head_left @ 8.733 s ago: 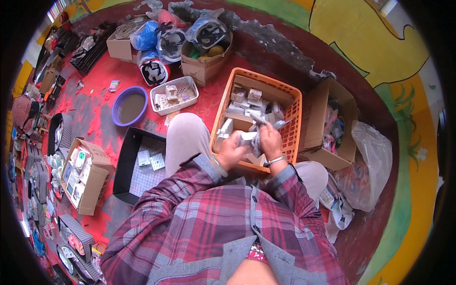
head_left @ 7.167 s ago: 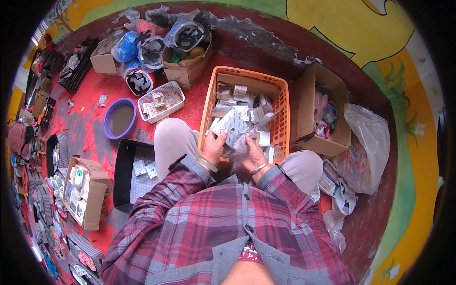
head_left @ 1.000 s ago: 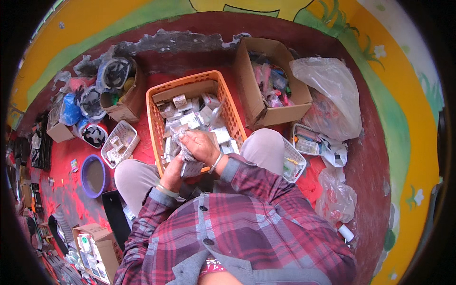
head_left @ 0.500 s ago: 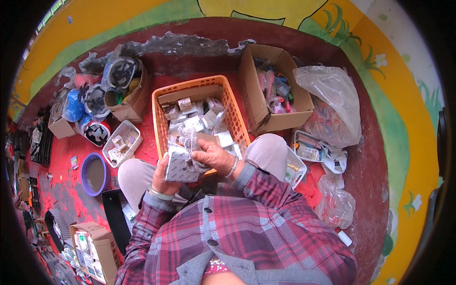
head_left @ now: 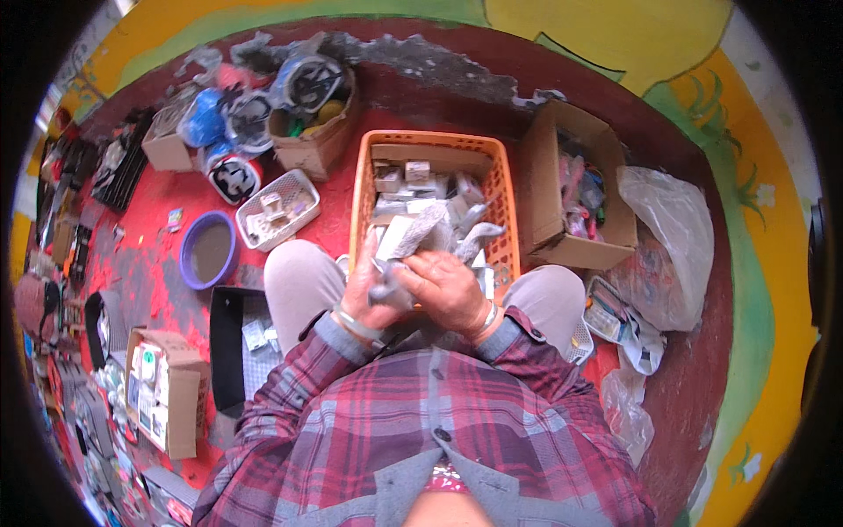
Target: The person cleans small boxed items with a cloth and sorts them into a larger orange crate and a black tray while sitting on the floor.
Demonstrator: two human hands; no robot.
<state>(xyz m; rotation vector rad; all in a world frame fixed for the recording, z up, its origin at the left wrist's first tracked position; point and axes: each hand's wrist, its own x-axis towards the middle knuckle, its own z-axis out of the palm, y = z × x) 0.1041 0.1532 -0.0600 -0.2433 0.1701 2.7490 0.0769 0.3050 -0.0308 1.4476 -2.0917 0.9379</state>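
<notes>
Both hands, left (head_left: 373,285) and right (head_left: 448,290), are closed around a bunch of clear plastic packets (head_left: 413,241) right over the near edge of the orange basket (head_left: 500,189); purple bowl (head_left: 209,250) sits off left on the red floor (head_left: 158,272).

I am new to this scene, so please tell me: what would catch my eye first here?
First, the orange basket in the middle, full of small grey packets, between the person's knees. Just in front of it, the left hand and right hand together grip a bundle of packets. A purple bowl sits left, on the red floor.
</notes>
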